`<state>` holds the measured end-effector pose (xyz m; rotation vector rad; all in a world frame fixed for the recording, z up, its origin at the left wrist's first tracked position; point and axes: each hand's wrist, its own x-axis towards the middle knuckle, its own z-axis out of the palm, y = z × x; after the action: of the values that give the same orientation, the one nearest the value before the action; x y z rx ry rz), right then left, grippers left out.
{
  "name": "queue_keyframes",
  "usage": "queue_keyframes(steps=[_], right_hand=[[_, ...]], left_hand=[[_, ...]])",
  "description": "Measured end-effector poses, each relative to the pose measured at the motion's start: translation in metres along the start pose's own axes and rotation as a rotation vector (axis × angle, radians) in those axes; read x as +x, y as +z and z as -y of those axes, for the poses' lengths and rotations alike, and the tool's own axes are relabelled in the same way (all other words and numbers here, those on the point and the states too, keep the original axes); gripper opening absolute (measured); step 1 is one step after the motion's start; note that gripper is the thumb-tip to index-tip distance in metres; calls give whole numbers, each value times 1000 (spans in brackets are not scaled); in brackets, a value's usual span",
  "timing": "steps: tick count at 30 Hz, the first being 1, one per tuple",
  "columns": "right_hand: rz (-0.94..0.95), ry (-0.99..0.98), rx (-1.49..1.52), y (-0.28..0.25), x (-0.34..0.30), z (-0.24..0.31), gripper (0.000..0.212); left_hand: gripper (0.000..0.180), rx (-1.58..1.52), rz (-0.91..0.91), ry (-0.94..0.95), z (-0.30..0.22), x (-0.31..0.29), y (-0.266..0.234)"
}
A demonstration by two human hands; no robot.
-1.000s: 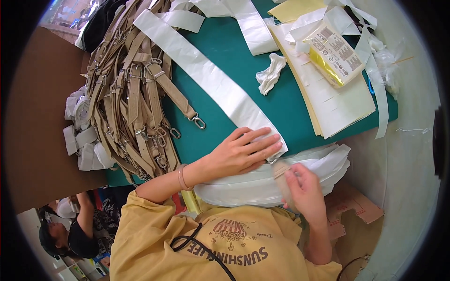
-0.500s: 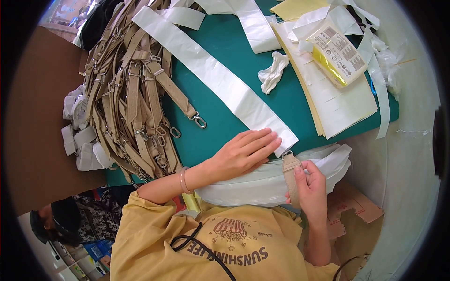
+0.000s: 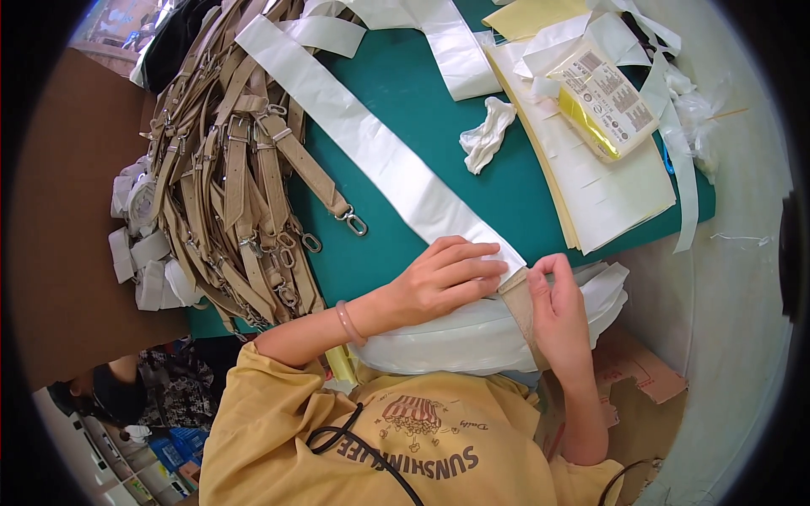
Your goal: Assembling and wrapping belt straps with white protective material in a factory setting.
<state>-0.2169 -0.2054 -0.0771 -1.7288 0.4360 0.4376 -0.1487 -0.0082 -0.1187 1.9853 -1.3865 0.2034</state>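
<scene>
A long white plastic sleeve (image 3: 380, 148) runs diagonally over the green tabletop, its near end at my hands. My left hand (image 3: 451, 274), fingers bent, grips the sleeve close to that end. A beige strap (image 3: 521, 305) hangs from the sleeve's mouth toward my lap; its upper end, with the metal ring, is hidden at the mouth. My right hand (image 3: 560, 314) is closed at the strap's right edge, thumb and bent index finger at the sleeve's corner. A white plastic bundle (image 3: 430, 347) lies beneath both hands, against my body.
A heap of beige straps (image 3: 245, 177) with metal clasps covers the table's left side, beside white rolls (image 3: 152, 253). To the right lie stacked paper sheets (image 3: 591, 190), a tissue pack (image 3: 606, 101) and a crumpled white cloth (image 3: 489, 135). Another person (image 3: 118, 392) is at lower left.
The strap's ring end has moved up to the sleeve's mouth and out of sight. My right hand has risen, and my left fingers have gone from flat to bent.
</scene>
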Motion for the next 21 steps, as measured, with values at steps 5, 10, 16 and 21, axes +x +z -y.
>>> queue_keyframes(steps=[5, 10, 16, 21], right_hand=[[-151, -49, -194, 7, 14, 9, 17], [-176, -191, -231, 18, 35, 21, 15], [-16, -440, -115, 21, 0, 48, 58], [-184, -783, -416, 12, -76, 24, 78]], left_hand=[[79, -193, 242, -380, 7, 14, -18], [78, -1, 246, -207, 24, 14, -11], [44, 309, 22, -140, 7, 23, -45], [49, 161, 461, -323, -91, 15, -118]])
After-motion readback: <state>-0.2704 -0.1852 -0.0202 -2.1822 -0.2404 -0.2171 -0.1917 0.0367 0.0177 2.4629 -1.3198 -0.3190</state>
